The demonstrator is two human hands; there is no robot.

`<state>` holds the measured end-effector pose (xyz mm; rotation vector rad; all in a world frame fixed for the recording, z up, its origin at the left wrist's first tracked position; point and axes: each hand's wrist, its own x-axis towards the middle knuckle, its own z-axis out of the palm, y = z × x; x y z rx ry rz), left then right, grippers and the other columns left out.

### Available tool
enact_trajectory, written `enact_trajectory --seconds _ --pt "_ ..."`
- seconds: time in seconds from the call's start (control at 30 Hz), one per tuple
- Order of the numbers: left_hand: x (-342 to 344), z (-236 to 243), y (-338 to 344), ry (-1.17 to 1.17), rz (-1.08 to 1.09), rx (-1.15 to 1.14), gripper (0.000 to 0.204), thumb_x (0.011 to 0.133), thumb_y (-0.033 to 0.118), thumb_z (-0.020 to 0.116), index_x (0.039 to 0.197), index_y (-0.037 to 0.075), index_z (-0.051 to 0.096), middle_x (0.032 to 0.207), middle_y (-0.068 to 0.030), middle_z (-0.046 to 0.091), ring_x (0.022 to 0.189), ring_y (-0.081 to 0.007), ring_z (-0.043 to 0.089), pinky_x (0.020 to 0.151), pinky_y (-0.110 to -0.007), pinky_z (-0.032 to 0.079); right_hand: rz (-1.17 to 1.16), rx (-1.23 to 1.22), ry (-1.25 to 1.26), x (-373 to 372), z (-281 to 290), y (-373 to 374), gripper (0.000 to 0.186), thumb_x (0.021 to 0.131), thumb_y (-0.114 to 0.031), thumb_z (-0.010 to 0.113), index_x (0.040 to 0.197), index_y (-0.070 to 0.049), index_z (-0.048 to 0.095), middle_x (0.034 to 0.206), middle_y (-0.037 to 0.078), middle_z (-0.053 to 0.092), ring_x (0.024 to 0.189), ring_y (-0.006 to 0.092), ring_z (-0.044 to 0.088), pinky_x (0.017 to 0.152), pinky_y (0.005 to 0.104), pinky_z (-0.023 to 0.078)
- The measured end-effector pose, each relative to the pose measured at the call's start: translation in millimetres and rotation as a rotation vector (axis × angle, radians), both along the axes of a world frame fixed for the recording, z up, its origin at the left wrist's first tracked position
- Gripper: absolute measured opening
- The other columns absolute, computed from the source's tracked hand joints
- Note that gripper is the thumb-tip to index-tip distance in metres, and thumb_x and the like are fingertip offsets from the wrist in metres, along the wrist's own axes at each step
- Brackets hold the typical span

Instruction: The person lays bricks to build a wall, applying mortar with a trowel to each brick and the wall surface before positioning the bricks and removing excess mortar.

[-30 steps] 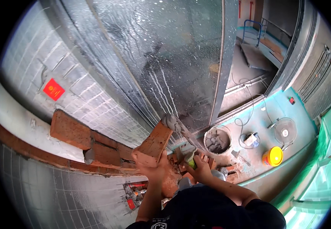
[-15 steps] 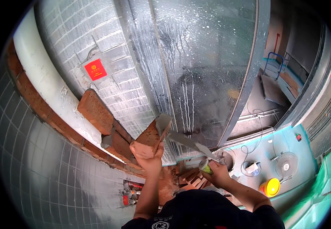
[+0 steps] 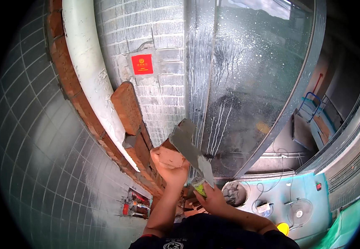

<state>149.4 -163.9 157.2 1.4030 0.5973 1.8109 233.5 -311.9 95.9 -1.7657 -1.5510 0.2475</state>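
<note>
My left hand [image 3: 171, 174] grips a red-brown brick [image 3: 169, 157] from beneath, fingers wrapped round its lower end. My right hand [image 3: 211, 195] is closed on the trowel's green-yellow handle [image 3: 199, 189]. The grey trowel blade [image 3: 190, 149] lies angled against the brick's upper part, hiding some of it; grey mortar shows along that side. Left of my hands, a partly built brick column [image 3: 126, 108] stands beside a white vertical pipe [image 3: 82, 50].
Glass panel [image 3: 250, 74] and tiled wall [image 3: 159, 99] ahead; dark tiled wall [image 3: 43, 124] left, with an exposed plumbing recess [image 3: 136, 201]. Bucket of mortar [image 3: 234, 193], yellow bucket [image 3: 283, 228], cables and tools on the turquoise-edged floor [image 3: 279, 191]. Through an opening, a blue trolley [image 3: 312, 106].
The view has swung left toward the pipe and brick column. The trowel blade has risen from away at the right to lie against the top of the held brick.
</note>
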Motion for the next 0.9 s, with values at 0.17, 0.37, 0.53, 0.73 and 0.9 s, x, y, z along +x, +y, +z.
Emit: enact_trajectory --seconds 0.17,0.37,0.53,0.73,0.9 --pt "-23 14 9 -0.17 0.03 -0.045 0.066 0.066 -0.004 0.081 0.115 0.004 0.038 0.102 -0.004 0.045 0.096 -0.0133 0.048 0.086 -0.028 0.044 0.106 0.05 -0.09 6 -7 -13 0.038 0.087 -0.023 0.071 0.116 -0.002 0.059 0.113 0.026 0.058 0.095 0.0432 0.062 0.079 0.0455 0.053" --pt "-84 34 17 -0.06 0.2 -0.052 0.069 0.068 -0.001 0.082 0.128 -0.003 0.048 0.119 -0.0101 0.058 0.104 -0.0186 0.057 0.093 -0.032 0.047 0.042 -0.14 -0.063 25 -34 -35 0.039 0.086 -0.028 0.07 0.12 -0.011 0.065 0.12 0.025 0.058 0.105 0.0441 0.059 0.085 0.0474 0.053" --pt "-150 64 34 0.115 0.206 -0.073 0.054 0.071 0.001 0.08 0.121 -0.001 0.057 0.111 -0.007 0.064 0.099 -0.0169 0.061 0.091 -0.031 0.047 -0.096 0.015 0.154 42 -67 -48 0.036 0.079 -0.017 0.075 0.103 0.002 0.056 0.102 0.026 0.059 0.092 0.0473 0.058 0.076 0.0495 0.049" --pt "-174 113 62 0.32 0.285 -0.075 0.044 0.073 0.006 0.08 0.111 -0.001 0.06 0.102 -0.0059 0.065 0.09 -0.0148 0.061 0.085 -0.029 0.049 -0.137 -0.013 0.257 51 -88 -53 0.036 0.079 -0.015 0.074 0.104 0.004 0.055 0.096 0.025 0.059 0.086 0.0476 0.058 0.072 0.0491 0.049" --pt "-164 117 121 0.423 0.3 -0.188 0.046 0.071 0.01 0.083 0.11 -0.002 0.06 0.098 -0.0062 0.067 0.09 -0.0138 0.064 0.081 -0.029 0.052 -0.072 0.017 0.267 60 -83 -40 0.036 0.079 -0.015 0.074 0.103 0.003 0.055 0.095 0.025 0.059 0.084 0.0464 0.058 0.071 0.0487 0.048"
